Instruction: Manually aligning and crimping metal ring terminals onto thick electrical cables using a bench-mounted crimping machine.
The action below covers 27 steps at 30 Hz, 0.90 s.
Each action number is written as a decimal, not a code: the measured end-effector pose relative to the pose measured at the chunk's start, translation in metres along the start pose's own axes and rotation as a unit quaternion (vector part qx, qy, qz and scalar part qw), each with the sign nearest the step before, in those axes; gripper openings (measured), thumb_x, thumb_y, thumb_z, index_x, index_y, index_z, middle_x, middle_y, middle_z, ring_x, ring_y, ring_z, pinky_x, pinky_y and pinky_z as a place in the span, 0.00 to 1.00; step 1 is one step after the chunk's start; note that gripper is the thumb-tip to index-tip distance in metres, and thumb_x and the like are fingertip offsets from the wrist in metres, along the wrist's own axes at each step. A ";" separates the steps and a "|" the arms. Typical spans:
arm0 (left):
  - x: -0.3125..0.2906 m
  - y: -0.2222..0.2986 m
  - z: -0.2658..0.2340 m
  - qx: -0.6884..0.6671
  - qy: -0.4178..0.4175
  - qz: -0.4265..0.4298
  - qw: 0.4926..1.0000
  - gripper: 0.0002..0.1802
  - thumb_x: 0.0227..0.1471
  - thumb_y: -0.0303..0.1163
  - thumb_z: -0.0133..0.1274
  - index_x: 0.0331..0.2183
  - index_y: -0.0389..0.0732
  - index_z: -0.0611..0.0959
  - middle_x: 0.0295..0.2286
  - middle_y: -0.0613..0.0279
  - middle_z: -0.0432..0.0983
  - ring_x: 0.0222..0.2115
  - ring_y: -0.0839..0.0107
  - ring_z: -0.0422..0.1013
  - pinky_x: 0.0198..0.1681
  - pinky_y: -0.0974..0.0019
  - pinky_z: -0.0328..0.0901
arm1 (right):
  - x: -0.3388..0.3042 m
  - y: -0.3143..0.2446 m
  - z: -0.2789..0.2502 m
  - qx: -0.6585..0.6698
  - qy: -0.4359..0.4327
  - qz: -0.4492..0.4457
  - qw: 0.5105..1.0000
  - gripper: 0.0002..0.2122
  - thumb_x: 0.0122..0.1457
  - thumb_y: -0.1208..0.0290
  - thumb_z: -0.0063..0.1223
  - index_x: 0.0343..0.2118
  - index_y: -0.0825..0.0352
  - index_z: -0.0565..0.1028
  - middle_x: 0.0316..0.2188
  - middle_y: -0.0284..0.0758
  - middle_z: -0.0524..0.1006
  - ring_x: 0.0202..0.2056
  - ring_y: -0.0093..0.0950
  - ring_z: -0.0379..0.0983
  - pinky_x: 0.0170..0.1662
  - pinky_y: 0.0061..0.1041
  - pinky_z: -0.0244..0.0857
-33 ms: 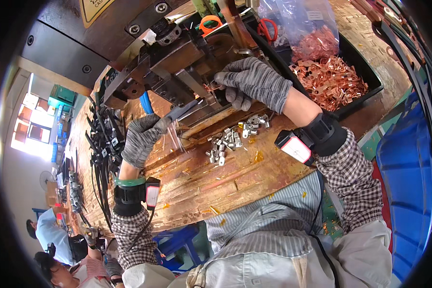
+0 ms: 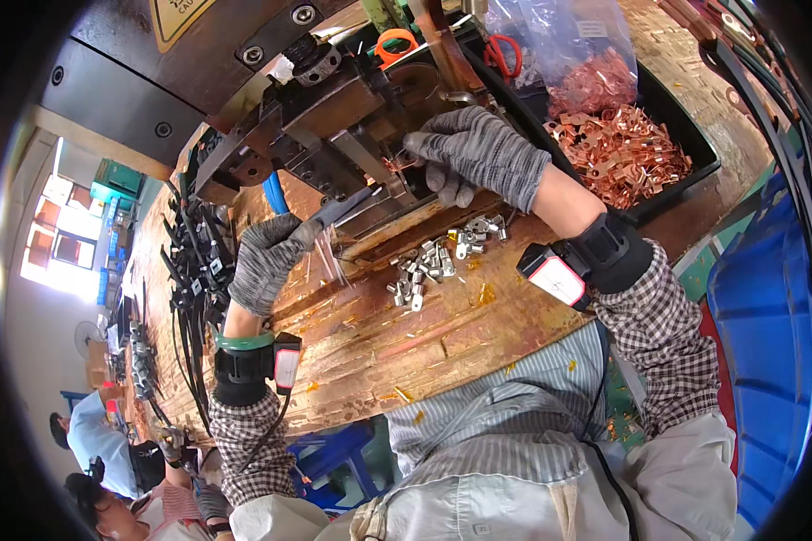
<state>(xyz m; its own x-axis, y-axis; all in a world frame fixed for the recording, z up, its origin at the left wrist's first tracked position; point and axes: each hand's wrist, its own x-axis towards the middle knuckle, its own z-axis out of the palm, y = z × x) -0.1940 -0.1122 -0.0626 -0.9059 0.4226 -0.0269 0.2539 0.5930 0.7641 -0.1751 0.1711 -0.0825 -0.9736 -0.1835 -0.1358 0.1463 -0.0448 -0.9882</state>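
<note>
My left hand (image 2: 269, 261), in a grey knitted glove, is closed around a dark flat strip (image 2: 345, 207) whose tip reaches the die of a metal press (image 2: 334, 117). Thin pale strands (image 2: 331, 257) hang just below those fingers. My right hand (image 2: 483, 153), gloved alike, is at the right side of the die. Its fingers are bent around a small copper piece (image 2: 401, 165), partly hidden by the fingertips and the tooling. Between my hands and nearer to me, a loose pile of silvery metal terminals (image 2: 433, 264) lies on the worn wooden bench (image 2: 370, 334).
A black tray (image 2: 695, 180) at the far right holds copper terminals (image 2: 618, 153) and a plastic bag (image 2: 595, 54). Red-handled scissors (image 2: 503, 56) and an orange ring (image 2: 395, 45) lie near the press. Black cables (image 2: 194, 261) run along the left. Two people work at lower left.
</note>
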 end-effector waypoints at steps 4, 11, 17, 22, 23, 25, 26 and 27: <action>0.000 -0.005 0.000 -0.021 0.000 0.004 1.000 0.08 0.47 0.30 0.52 0.28 0.35 0.80 0.20 0.71 0.70 0.24 0.83 0.62 0.28 0.76 0.58 | -0.006 -0.002 -0.009 -0.052 0.076 -0.045 0.995 0.17 0.54 0.60 0.48 0.37 0.71 0.70 0.16 0.34 0.73 0.13 0.21 0.70 0.14 0.18 0.65; 0.001 -0.002 0.001 -0.016 0.004 -0.002 1.000 0.08 0.47 0.30 0.52 0.28 0.35 0.80 0.19 0.72 0.69 0.23 0.83 0.61 0.27 0.76 0.58 | -0.037 0.003 -0.028 0.018 0.109 -0.119 0.987 0.13 0.54 0.60 0.49 0.27 0.67 0.72 0.12 0.30 0.70 0.11 0.17 0.66 0.11 0.14 0.58; 0.000 -0.004 0.001 -0.002 0.002 0.017 1.000 0.10 0.48 0.33 0.52 0.26 0.36 0.79 0.19 0.71 0.69 0.22 0.83 0.61 0.26 0.76 0.57 | -0.059 0.007 -0.031 0.045 0.130 -0.107 0.985 0.12 0.55 0.61 0.48 0.26 0.67 0.72 0.11 0.30 0.70 0.11 0.17 0.65 0.11 0.13 0.57; -0.015 0.021 -0.004 -0.035 -0.035 -0.073 0.996 0.17 0.47 0.44 0.52 0.25 0.39 0.79 0.16 0.74 0.64 0.17 0.83 0.58 0.20 0.77 0.53 | -0.089 0.012 -0.031 0.004 0.064 -0.072 0.995 0.13 0.54 0.60 0.49 0.26 0.67 0.72 0.13 0.29 0.70 0.12 0.16 0.66 0.13 0.13 0.57; -0.019 0.014 -0.009 -0.038 -0.053 -0.039 0.997 0.19 0.47 0.47 0.52 0.25 0.39 0.78 0.15 0.74 0.63 0.16 0.84 0.57 0.18 0.78 0.51 | -0.096 0.015 -0.026 -0.009 0.009 -0.042 0.999 0.13 0.54 0.60 0.50 0.27 0.67 0.72 0.13 0.29 0.71 0.14 0.16 0.66 0.15 0.13 0.59; -0.018 0.013 -0.009 -0.034 -0.080 -0.035 0.996 0.22 0.46 0.50 0.52 0.28 0.38 0.77 0.17 0.72 0.65 0.16 0.84 0.57 0.18 0.79 0.51 | -0.112 0.028 -0.020 -0.052 -0.065 0.010 0.996 0.13 0.53 0.60 0.51 0.29 0.68 0.73 0.15 0.29 0.71 0.16 0.16 0.68 0.19 0.14 0.61; -0.025 0.012 -0.009 -0.041 -0.082 -0.021 0.996 0.22 0.47 0.49 0.51 0.29 0.37 0.78 0.16 0.72 0.64 0.17 0.82 0.58 0.19 0.77 0.53 | -0.118 0.038 -0.014 -0.079 -0.097 0.031 0.992 0.13 0.53 0.61 0.51 0.30 0.68 0.73 0.16 0.29 0.72 0.17 0.16 0.68 0.20 0.15 0.63; -0.032 0.007 -0.007 0.007 -0.061 0.086 0.994 0.23 0.47 0.49 0.51 0.30 0.35 0.78 0.17 0.70 0.66 0.19 0.80 0.61 0.21 0.75 0.57 | -0.119 0.046 -0.005 -0.081 -0.118 0.030 0.989 0.13 0.53 0.61 0.51 0.30 0.68 0.73 0.16 0.29 0.72 0.17 0.16 0.68 0.20 0.15 0.63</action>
<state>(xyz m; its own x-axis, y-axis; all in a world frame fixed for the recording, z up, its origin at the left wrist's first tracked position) -0.1653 -0.1261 -0.0522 -0.8012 0.5978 0.0250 0.4072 0.5141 0.7549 -0.0530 0.1961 -0.1117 -0.8932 -0.4062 -0.1930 0.1541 0.1268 -0.9799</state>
